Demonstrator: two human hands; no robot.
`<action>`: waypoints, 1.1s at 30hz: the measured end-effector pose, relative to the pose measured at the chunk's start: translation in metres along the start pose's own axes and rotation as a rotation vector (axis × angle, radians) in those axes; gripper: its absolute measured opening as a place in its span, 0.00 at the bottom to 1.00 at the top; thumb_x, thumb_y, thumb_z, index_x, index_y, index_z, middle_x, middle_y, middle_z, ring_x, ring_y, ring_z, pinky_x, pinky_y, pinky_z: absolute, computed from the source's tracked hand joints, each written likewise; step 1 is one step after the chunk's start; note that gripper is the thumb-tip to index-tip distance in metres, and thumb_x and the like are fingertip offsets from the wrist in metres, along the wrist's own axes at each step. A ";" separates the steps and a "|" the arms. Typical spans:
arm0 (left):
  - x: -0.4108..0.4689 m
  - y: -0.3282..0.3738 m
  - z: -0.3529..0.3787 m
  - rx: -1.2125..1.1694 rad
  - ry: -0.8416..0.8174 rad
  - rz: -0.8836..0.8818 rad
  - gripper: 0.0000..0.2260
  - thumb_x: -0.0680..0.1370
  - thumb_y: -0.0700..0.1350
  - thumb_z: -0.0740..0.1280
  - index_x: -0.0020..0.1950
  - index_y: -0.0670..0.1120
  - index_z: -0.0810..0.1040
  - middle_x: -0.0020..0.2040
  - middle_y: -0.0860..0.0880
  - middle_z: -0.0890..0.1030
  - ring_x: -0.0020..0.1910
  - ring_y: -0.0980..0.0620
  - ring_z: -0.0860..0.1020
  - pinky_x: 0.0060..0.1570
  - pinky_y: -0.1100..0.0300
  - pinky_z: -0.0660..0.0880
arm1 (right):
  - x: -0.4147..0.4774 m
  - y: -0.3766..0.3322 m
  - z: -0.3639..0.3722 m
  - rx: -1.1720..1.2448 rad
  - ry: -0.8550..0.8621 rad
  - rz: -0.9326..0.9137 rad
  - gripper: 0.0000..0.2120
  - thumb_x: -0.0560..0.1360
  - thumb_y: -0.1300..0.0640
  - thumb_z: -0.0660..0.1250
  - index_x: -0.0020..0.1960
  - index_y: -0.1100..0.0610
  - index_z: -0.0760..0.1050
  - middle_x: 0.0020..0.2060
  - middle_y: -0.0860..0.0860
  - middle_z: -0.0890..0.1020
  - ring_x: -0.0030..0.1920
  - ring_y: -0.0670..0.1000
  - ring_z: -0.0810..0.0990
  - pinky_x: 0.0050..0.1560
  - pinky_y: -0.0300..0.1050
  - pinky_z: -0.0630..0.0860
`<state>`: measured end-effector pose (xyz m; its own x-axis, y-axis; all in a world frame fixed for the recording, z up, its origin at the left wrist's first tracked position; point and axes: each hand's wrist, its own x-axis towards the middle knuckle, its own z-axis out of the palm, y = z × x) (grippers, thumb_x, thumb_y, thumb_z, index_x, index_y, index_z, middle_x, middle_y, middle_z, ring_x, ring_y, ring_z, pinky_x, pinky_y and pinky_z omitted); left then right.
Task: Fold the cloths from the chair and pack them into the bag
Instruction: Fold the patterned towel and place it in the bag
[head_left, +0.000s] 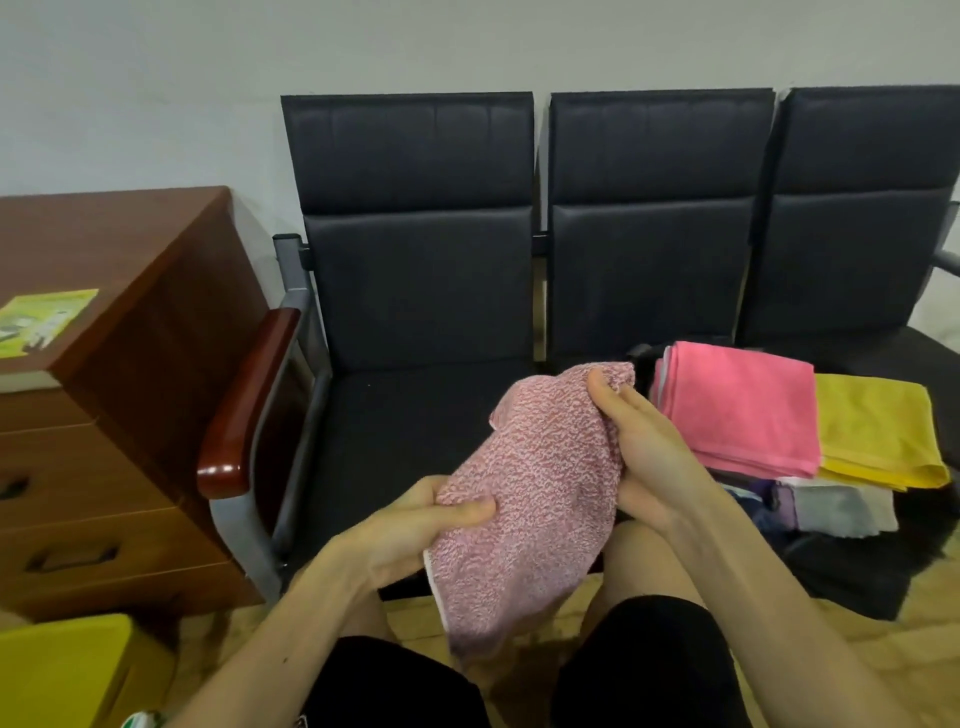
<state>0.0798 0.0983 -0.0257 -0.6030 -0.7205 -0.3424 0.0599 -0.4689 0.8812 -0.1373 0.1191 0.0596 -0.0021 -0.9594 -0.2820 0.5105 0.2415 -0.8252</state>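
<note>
A mottled pink towel (524, 499) hangs in front of the black chair seat (395, 415), held by both hands. My left hand (415, 530) pinches its lower left side. My right hand (644, 447) grips its upper right edge. To the right, on the middle and right seats, lies a pile of cloths: a bright pink cloth (737, 410) on top, a yellow cloth (878, 431) beside it, and grey and purple cloths (826, 506) underneath. A yellow object (62, 670) at the bottom left may be the bag; I cannot tell.
A row of three black chairs stands against the white wall, with a red-brown armrest (244, 405) on the left. A wooden drawer cabinet (104, 467) stands further left, with a green leaflet (41, 322) on top. My knees in black shorts are at the bottom.
</note>
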 end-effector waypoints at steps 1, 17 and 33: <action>-0.001 -0.001 0.000 0.057 -0.006 -0.040 0.25 0.69 0.49 0.79 0.61 0.39 0.81 0.62 0.39 0.81 0.61 0.42 0.80 0.60 0.51 0.77 | -0.001 -0.001 -0.002 -0.014 -0.011 -0.006 0.18 0.80 0.51 0.64 0.66 0.58 0.76 0.54 0.54 0.85 0.53 0.52 0.85 0.47 0.45 0.80; -0.009 0.064 0.017 -0.031 0.547 0.281 0.12 0.84 0.49 0.59 0.55 0.44 0.79 0.51 0.42 0.84 0.51 0.46 0.83 0.49 0.53 0.78 | 0.004 0.027 -0.032 -0.041 -0.219 -0.139 0.07 0.74 0.52 0.69 0.49 0.55 0.78 0.33 0.55 0.81 0.39 0.53 0.84 0.39 0.44 0.81; -0.038 0.112 0.025 0.264 0.176 0.364 0.20 0.76 0.43 0.67 0.67 0.57 0.72 0.60 0.49 0.82 0.57 0.49 0.82 0.51 0.56 0.81 | 0.019 0.005 0.000 -0.526 -0.208 -0.436 0.08 0.78 0.58 0.67 0.55 0.54 0.81 0.49 0.50 0.86 0.51 0.48 0.84 0.51 0.45 0.81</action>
<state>0.0893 0.0863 0.0938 -0.4356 -0.8998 -0.0265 0.0241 -0.0411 0.9989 -0.1345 0.1018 0.0497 0.0789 -0.9799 0.1835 0.0176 -0.1826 -0.9830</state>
